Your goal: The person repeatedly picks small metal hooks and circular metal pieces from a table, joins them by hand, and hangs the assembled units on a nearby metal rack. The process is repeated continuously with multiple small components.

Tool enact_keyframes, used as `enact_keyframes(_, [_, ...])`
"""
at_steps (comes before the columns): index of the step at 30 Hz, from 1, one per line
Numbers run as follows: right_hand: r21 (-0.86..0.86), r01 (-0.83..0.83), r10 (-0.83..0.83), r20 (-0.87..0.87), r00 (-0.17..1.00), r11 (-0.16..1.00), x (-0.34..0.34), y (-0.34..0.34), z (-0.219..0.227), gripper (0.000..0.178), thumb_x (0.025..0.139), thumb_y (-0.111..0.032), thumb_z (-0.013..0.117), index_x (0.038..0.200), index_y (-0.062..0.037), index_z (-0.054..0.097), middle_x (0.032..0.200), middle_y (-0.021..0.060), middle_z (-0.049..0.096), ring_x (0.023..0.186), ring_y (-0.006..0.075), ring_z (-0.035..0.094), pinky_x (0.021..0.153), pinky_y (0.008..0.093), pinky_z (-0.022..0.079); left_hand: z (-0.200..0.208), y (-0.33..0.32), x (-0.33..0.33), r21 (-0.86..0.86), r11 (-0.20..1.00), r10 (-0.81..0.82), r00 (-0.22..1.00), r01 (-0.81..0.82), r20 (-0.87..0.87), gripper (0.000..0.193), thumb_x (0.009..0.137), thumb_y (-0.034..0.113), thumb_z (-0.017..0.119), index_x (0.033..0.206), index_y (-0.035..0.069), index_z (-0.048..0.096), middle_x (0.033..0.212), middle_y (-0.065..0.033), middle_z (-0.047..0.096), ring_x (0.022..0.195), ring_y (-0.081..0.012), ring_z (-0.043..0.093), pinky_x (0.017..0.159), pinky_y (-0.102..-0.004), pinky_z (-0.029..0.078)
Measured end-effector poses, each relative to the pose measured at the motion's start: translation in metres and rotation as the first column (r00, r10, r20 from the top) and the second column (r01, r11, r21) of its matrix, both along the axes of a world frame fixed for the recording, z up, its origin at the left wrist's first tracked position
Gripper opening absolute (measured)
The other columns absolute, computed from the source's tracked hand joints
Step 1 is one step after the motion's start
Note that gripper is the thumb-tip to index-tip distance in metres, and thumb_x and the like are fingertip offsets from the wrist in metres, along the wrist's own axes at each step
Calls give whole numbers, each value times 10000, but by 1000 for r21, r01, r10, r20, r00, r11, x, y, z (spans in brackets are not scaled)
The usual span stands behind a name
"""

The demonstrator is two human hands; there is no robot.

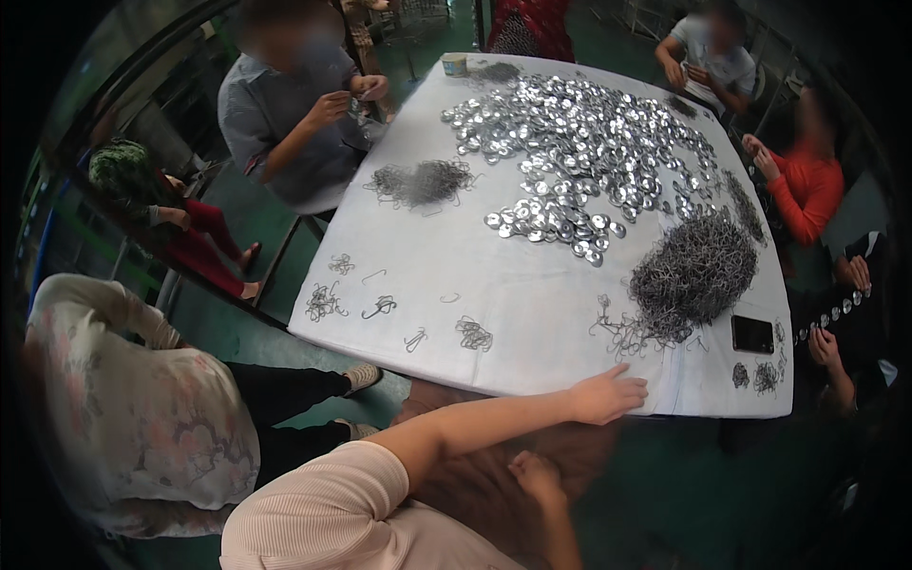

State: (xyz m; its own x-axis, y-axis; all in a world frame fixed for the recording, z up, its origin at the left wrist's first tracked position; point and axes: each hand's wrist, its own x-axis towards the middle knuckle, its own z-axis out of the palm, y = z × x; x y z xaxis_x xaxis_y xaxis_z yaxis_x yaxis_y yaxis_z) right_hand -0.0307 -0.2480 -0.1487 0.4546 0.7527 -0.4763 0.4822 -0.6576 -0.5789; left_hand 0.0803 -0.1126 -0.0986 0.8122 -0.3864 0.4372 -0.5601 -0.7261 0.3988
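My left hand (608, 395) rests over the near edge of the white-covered table (380, 247), its fingers apart. Just beyond its fingertips lie loose bent wire hooks (635, 334), strung out from a large dark heap of wire hooks (695, 275). Lower down, in front of the table edge, my right hand (538, 475) is held close to my body with its fingers curled in. Whatever that hand may hold is hidden. Small groups of hooks (473, 333) lie on the cloth to the left of my left hand.
A wide spread of shiny metal discs (579, 142) covers the table's far middle. Another hook pile (423, 182) lies at the left, a black phone (752, 333) at the right, a small tub (454, 65) far back. Several people work around the table; one at right holds a strip of discs (836, 312).
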Motion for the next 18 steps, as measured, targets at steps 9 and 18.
enact_keyframes(9, [189, -250, 303, -349, 887, 950, 74, -9, 116, 302, 857, -323, 647, 1024, -71, 662, 928, 125, 670, 892, 301, 639, 793, 396, 496, 4, 10, 9, -356, 935, -67, 976, -12, -208, 286, 785, 48, 586, 1069, 75, 608, 1145, -92, 610, 1220, -247, 507, 1105, -507, 283])
enact_keyframes(18, [373, 4, 54, -145, 988, 928, 219, 129, 201, 329, 820, -197, 686, 1098, -24, 653, 1014, 76, 674, 984, 184, 624, 829, 306, 498, 29, 29, -18, -734, 614, -71, 905, -292, -420, 192, 858, 47, 525, 1002, 14, 647, 990, -181, 648, 940, -360, 605, 866, -388, 478])
